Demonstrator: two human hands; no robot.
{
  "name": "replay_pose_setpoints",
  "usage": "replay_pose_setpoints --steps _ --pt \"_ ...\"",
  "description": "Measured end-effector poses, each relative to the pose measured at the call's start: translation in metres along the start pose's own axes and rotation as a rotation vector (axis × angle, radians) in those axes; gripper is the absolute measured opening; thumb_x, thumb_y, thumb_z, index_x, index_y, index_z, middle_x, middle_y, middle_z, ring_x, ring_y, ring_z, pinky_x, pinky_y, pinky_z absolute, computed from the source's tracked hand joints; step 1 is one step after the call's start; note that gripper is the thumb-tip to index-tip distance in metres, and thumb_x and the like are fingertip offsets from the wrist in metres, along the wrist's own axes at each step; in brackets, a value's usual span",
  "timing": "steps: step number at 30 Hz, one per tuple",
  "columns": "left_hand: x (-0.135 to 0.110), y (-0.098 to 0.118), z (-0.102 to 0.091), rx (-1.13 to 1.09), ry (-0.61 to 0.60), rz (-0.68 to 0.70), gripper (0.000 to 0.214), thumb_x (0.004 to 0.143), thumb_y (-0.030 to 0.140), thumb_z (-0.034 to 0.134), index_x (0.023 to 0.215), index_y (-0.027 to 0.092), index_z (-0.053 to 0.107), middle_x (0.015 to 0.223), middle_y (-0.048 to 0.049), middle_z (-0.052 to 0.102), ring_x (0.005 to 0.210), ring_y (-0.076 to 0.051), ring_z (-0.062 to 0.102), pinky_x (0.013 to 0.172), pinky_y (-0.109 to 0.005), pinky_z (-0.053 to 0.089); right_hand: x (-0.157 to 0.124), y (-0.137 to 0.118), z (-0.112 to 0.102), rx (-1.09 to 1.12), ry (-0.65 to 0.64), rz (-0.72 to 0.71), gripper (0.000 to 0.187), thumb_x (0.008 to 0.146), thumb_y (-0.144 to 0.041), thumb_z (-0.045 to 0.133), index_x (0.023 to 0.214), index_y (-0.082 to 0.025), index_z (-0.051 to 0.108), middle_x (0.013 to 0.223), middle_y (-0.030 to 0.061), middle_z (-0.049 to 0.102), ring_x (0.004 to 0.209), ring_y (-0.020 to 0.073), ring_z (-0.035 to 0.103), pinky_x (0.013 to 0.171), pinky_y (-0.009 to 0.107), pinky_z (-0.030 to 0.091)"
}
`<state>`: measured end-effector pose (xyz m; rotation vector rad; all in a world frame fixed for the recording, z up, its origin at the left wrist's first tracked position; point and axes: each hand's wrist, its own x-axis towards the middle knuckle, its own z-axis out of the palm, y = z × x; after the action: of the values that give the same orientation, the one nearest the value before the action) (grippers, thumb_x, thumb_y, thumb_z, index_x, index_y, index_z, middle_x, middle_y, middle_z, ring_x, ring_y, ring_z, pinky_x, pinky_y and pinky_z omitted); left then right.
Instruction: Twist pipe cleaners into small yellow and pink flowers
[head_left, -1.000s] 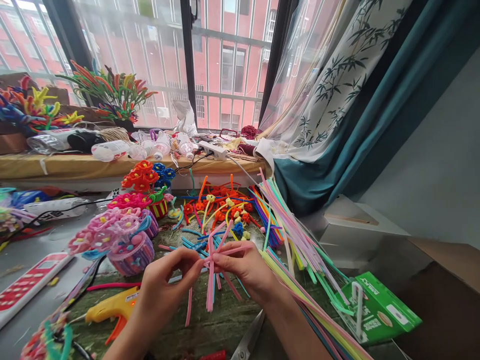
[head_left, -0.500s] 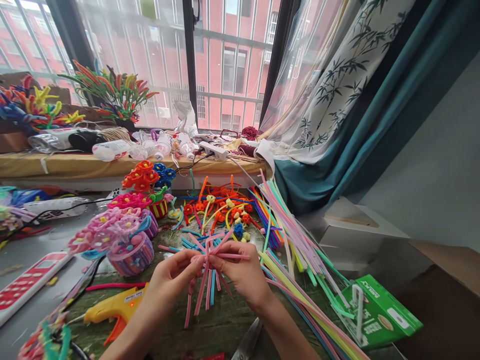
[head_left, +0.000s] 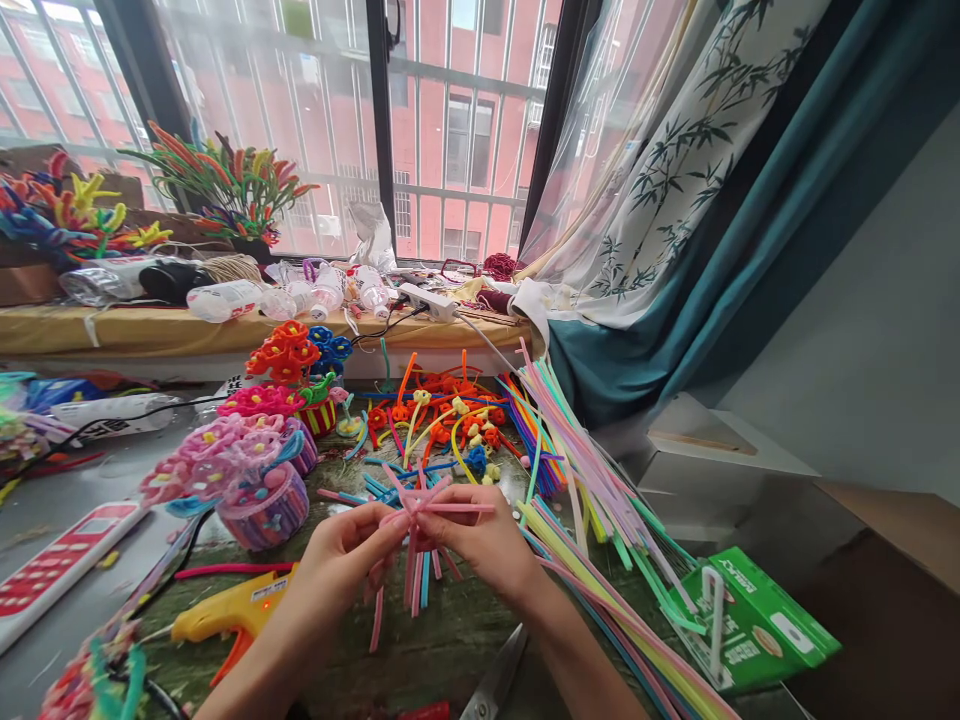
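Left hand [head_left: 349, 560] clenched in a tight pinch on a crossed bunch of pink and blue pipe cleaners [head_left: 414, 570], right hand [head_left: 480, 540] just as firmly closed on the same bunch from the other side, the two hands almost touching at the crossing. Bunch held up above the counter [head_left: 442, 660], between both hands, with long ends splayed sideways and hanging down. Just left of the hands, a yellow hot glue gun [head_left: 240, 605] lying on the counter; below them, the blades of a pair of scissors [head_left: 495, 675]. Off to the right, long bundles of pastel pipe cleaners [head_left: 592, 480] fanned across the counter beside a green box [head_left: 750, 620]. Straight ahead, a scatter of orange pipe-cleaner flowers [head_left: 442, 425]; to the left, a striped basket [head_left: 262, 515] topped with pink pipe-cleaner flowers. Farther off on the window sill, plastic bottles [head_left: 225, 300] and a white power strip [head_left: 427, 300], with a bamboo-print curtain [head_left: 675, 170] at the right of the window
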<state>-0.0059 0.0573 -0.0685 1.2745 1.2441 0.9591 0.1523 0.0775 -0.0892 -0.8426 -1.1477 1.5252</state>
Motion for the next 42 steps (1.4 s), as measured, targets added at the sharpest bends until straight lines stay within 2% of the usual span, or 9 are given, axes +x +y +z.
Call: replay_pose_setpoints --steps 4,8,15,21,24,28,32,35,42 --pt "0.0 0.0 0.0 -0.015 -0.014 -0.009 0.041 0.072 0.053 0.067 0.062 0.014 0.057 0.045 0.0078 0.039 0.042 -0.006 0.031 0.041 -0.017 0.022 -0.001 0.0 -0.003 -0.146 -0.106 -0.017 0.035 0.071 -0.046 0.074 0.076 -0.012 0.07 0.067 0.0017 0.064 0.059 0.0136 0.064 0.059 0.024 0.053" --pt "0.001 -0.003 0.0 -0.107 -0.035 -0.051 0.046 0.067 0.056 0.07 0.055 0.017 0.049 0.044 0.0082 0.038 0.039 -0.005 0.027 0.037 -0.018 0.018 -0.003 -0.003 -0.005 -0.277 -0.161 -0.058 0.032 0.079 -0.045 0.067 0.074 -0.013 0.068 0.068 0.001 0.062 0.058 0.0126 0.063 0.056 0.022 0.05" --pt "0.004 -0.008 -0.003 -0.178 -0.073 -0.119 0.044 0.066 0.053 0.07 0.056 0.017 0.047 0.041 0.01 0.034 0.038 -0.004 0.021 0.039 -0.019 0.011 -0.005 -0.011 -0.002 -0.297 -0.091 -0.19 0.033 0.071 -0.042 0.076 0.09 -0.016 0.07 0.083 0.0025 0.069 0.075 0.0165 0.065 0.068 0.024 0.051" --pt "0.003 -0.003 -0.003 -0.232 -0.095 -0.144 0.041 0.068 0.049 0.07 0.059 0.017 0.047 0.044 0.0105 0.034 0.041 -0.004 0.017 0.043 -0.021 0.008 -0.008 -0.014 -0.002 -0.361 -0.09 -0.238 0.032 0.073 -0.046 0.073 0.085 -0.016 0.075 0.084 0.0053 0.073 0.079 0.0207 0.067 0.074 0.028 0.051" --pt "0.001 -0.002 -0.002 -0.234 -0.096 -0.158 0.041 0.068 0.05 0.07 0.059 0.017 0.048 0.044 0.0108 0.032 0.042 -0.004 0.015 0.044 -0.021 0.007 -0.007 -0.012 -0.004 -0.306 -0.129 -0.202 0.035 0.07 -0.049 0.075 0.083 -0.017 0.076 0.082 0.005 0.072 0.081 0.0218 0.067 0.073 0.029 0.051" --pt "0.003 -0.004 -0.002 -0.212 -0.076 -0.151 0.042 0.067 0.05 0.07 0.058 0.017 0.046 0.045 0.0103 0.035 0.041 -0.004 0.018 0.043 -0.02 0.007 -0.007 -0.013 -0.004 -0.16 -0.168 -0.066 0.038 0.064 -0.05 0.079 0.08 -0.015 0.076 0.076 0.0037 0.071 0.075 0.0193 0.067 0.071 0.028 0.052" --pt "0.004 -0.006 -0.003 -0.183 -0.051 -0.116 0.045 0.066 0.052 0.071 0.057 0.017 0.045 0.046 0.0096 0.037 0.041 -0.004 0.021 0.042 -0.019 0.011 -0.007 -0.014 -0.002 0.001 -0.126 0.062 0.034 0.057 -0.042 0.085 0.071 -0.013 0.074 0.067 0.0026 0.07 0.064 0.0157 0.066 0.068 0.027 0.053" --pt "0.003 -0.008 -0.004 -0.166 -0.031 -0.101 0.046 0.065 0.054 0.072 0.057 0.017 0.045 0.046 0.0097 0.038 0.041 -0.003 0.021 0.041 -0.018 0.012 -0.007 -0.011 0.0 0.071 -0.085 0.099 0.037 0.051 -0.041 0.088 0.069 -0.012 0.074 0.064 0.003 0.069 0.061 0.015 0.066 0.066 0.027 0.053" --pt "0.002 -0.01 0.0 -0.172 0.001 -0.069 0.043 0.067 0.052 0.071 0.06 0.016 0.049 0.046 0.0094 0.039 0.039 -0.004 0.024 0.039 -0.017 0.014 -0.005 -0.006 0.003 0.092 -0.051 0.135 0.054 0.038 -0.053 0.088 0.067 -0.01 0.073 0.064 0.0057 0.07 0.061 0.0184 0.067 0.067 0.031 0.054"
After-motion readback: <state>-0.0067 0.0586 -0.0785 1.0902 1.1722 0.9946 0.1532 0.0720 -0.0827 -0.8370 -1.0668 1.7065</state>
